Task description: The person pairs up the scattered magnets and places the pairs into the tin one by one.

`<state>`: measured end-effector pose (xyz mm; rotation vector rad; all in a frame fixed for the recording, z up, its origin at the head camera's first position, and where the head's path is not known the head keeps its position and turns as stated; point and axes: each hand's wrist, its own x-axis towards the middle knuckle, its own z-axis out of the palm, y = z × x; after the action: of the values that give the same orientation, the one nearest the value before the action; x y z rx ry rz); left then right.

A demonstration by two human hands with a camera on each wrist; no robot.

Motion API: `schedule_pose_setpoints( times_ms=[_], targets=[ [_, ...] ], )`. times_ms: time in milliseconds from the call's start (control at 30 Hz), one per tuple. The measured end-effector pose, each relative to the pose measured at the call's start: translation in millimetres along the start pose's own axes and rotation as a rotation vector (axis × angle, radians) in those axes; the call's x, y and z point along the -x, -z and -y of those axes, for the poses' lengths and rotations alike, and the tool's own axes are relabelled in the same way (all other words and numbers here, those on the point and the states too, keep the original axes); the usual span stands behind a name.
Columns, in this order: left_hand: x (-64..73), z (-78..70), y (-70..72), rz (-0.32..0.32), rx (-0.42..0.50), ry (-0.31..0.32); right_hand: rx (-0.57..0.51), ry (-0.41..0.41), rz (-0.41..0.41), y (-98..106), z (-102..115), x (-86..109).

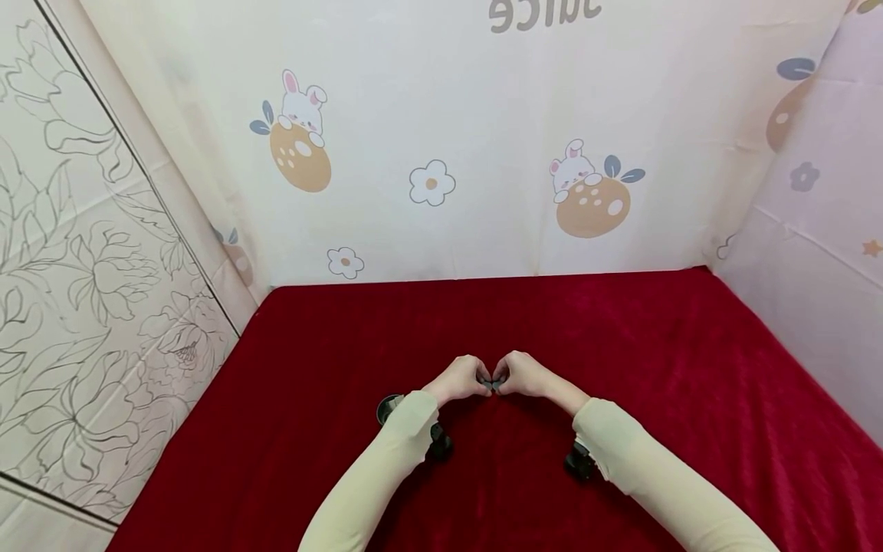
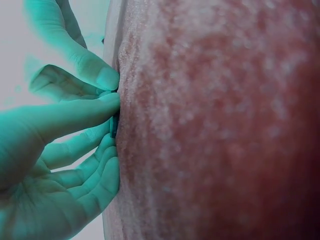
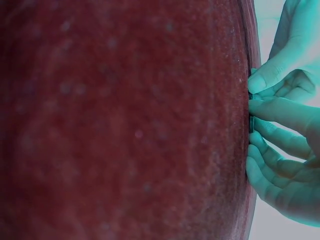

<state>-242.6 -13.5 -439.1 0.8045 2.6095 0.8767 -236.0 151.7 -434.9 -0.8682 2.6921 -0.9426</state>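
Near the middle of the red cloth, my left hand (image 1: 461,379) and right hand (image 1: 524,374) meet almost fingertip to fingertip. Small, flat dark grey pieces (image 1: 487,384) show between their thumbs and fingers; whether they are separate or one joined thing I cannot tell. In the left wrist view, the left hand (image 2: 60,165) pinches a thin dark edge (image 2: 114,126) low against the cloth. From the right wrist, the right hand (image 3: 287,150) likewise pinches a thin dark piece (image 3: 251,124), with the other hand just beyond. Fingers cover most of it.
A red velvet cloth (image 1: 345,337) covers the table. Behind it hangs a pale curtain (image 1: 483,230) printed with rabbits and flowers, and a flower-patterned panel (image 1: 90,268) stands at left. Dark wrist devices (image 1: 579,462) sit under the sleeves.
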Motion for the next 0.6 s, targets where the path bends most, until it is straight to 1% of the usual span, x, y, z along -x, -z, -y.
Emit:
schedule_pose_setpoints(
  times_ms=[200,300,467,600],
  targets=[
    [4.1,-1.6,3.8,0.026,0.014,0.013,-0.002,-0.006,0.009,2.7,1.9,1.2],
    [8.0,-0.7,6.8,0.027,0.026,0.005,-0.007,-0.014,0.016,4.3,3.6,2.2],
    [17.4,0.1,12.4,0.019,0.043,-0.017,-0.025,-0.016,0.017,5.5,8.0,3.8],
    [26.9,0.3,17.7,0.002,0.050,-0.020,-0.030,-0.004,0.012,4.5,10.6,3.9]
  ],
)
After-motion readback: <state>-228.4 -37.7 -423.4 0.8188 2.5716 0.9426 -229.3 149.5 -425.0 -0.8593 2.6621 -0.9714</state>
